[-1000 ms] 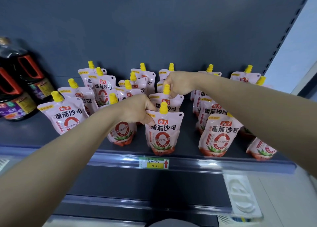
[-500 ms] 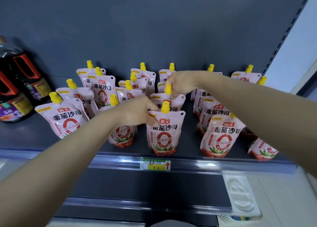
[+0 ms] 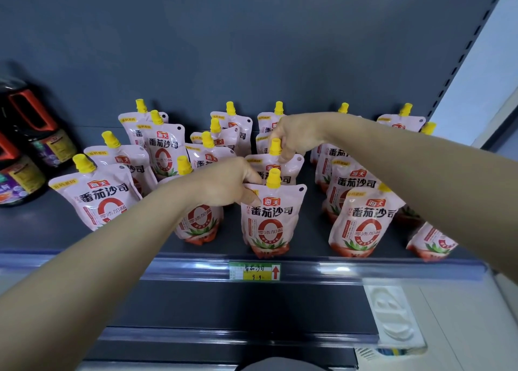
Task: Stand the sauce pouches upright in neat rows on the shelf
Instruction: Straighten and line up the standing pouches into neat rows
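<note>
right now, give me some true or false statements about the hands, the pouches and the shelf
1. The left hand pinches the top corner of the front centre pouch. True.
2. Dark bottles stand at the left end of the shelf. True.
3. The right hand lies flat on the shelf. False: it grips the second pouch, right behind the front centre pouch, up by its cap.
4. The caps on the pouches are green. False: they are yellow.
5. The arrow on the price tag points down. False: it points up.
</note>
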A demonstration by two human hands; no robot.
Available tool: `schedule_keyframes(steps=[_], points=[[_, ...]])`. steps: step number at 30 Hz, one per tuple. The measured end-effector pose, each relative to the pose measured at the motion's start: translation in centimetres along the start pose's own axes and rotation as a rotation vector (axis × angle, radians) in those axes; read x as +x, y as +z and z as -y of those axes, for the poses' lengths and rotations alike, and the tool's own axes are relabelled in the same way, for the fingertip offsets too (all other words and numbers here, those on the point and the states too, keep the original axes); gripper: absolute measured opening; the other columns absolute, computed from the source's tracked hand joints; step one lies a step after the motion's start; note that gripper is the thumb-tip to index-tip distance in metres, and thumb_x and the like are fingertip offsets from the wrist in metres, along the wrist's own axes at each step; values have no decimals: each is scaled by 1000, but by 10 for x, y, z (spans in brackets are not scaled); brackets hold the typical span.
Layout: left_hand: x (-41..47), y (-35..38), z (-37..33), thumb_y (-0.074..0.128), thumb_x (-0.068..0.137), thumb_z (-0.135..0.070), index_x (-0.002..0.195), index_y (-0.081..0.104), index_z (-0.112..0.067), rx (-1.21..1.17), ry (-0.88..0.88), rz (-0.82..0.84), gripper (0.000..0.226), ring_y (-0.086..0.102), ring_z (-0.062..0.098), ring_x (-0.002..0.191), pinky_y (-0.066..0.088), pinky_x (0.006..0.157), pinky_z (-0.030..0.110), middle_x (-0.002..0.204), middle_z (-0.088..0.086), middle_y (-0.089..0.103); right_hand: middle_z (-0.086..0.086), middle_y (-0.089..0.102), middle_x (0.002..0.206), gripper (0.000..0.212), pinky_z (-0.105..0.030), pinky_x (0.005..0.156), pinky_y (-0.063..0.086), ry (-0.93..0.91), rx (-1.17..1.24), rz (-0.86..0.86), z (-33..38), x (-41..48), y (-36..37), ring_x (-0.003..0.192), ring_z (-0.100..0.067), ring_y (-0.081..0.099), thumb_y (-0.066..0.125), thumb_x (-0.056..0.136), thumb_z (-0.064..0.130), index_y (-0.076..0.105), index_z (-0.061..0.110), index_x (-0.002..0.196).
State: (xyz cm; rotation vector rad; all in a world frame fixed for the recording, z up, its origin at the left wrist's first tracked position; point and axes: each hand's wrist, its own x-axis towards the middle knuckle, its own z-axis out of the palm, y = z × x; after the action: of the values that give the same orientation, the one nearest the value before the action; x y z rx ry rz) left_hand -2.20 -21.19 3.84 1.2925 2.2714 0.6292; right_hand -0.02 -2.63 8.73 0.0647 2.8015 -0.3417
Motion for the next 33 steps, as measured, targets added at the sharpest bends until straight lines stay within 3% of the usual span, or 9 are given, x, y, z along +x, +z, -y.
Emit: schedule_keyframes(steps=[3, 6, 11, 15, 18, 21, 24, 30, 33], points=[[-7, -8, -6, 73, 75, -38, 67, 71, -25, -56, 32, 11, 15, 54, 9, 69, 42, 74, 33, 67, 0, 63, 2, 61, 78, 19, -22, 69, 52, 11, 121, 48, 1, -6, -9, 81, -19, 62, 68, 84, 10, 67, 12, 103], [-16, -30, -15, 69, 66, -56, 86, 75, -25, -150, 27, -108, 38, 66, 7, 84, 49, 87, 27, 88, 0, 74, -7, 71, 103, 36, -28, 84, 56, 14, 259, 35, -1, -16, -29, 96, -20, 70, 63, 86, 6, 64, 14, 121], [-3, -62, -26, 70, 81, -16, 96, 72, -15, -68, 16, -324, 15, 68, 14, 87, 49, 79, 15, 97, 4, 74, -9, 72, 103, 29, -27, 86, 55, 35, 268, -186, -14, -18, -55, 98, -21, 69, 57, 90, 6, 66, 9, 117], [24, -59, -25, 72, 78, -10, 101, 68, -11, 73, -39, -190, 23, 67, 21, 93, 52, 88, 33, 100, 6, 72, -9, 69, 109, 33, -36, 94, 50, 112, 69, -251, -27, -4, -49, 103, -26, 64, 59, 89, 8, 64, 7, 122], [43, -47, -20, 72, 78, -11, 100, 67, -9, 157, -62, -112, 23, 63, 18, 87, 50, 78, 27, 89, 0, 68, -11, 64, 125, 38, -40, 103, 44, 116, -24, -196, -32, 11, -36, 117, -29, 58, 62, 90, 14, 60, 5, 126], [53, -40, -16, 70, 80, -13, 93, 69, -5, 213, -75, -90, 15, 54, 15, 70, 40, 60, 21, 67, -6, 57, -11, 66, 93, 26, -36, 79, 50, 62, -109, -158, -37, 32, -27, 97, -31, 60, 63, 89, 25, 66, 0, 97], [56, -38, -16, 69, 81, -12, 88, 70, -2, 234, -83, -100, 13, 49, 13, 64, 35, 53, 14, 65, -1, 55, 0, 40, 62, 37, -26, 53, 30, 46, -170, -149, -36, 42, -27, 74, -24, 44, 64, 88, 31, 48, 11, 61], [57, -38, -15, 69, 80, -11, 69, 63, -11, 222, -73, -97, 13, 42, 7, 54, 33, 53, 21, 54, -7, 46, -4, 42, 55, 42, -27, 51, 32, 47, -88, -58, -36, 46, -34, 53, -20, 39, 68, 85, 31, 43, 11, 58], [57, -39, -15, 70, 81, -15, 81, 71, -8, 193, -76, -88, 7, 50, 11, 64, 38, 58, 20, 64, -5, 56, -1, 36, 58, 39, -25, 56, 43, 43, 27, -48, -38, 47, -34, 55, -16, 40, 67, 87, 28, 46, 11, 60]])
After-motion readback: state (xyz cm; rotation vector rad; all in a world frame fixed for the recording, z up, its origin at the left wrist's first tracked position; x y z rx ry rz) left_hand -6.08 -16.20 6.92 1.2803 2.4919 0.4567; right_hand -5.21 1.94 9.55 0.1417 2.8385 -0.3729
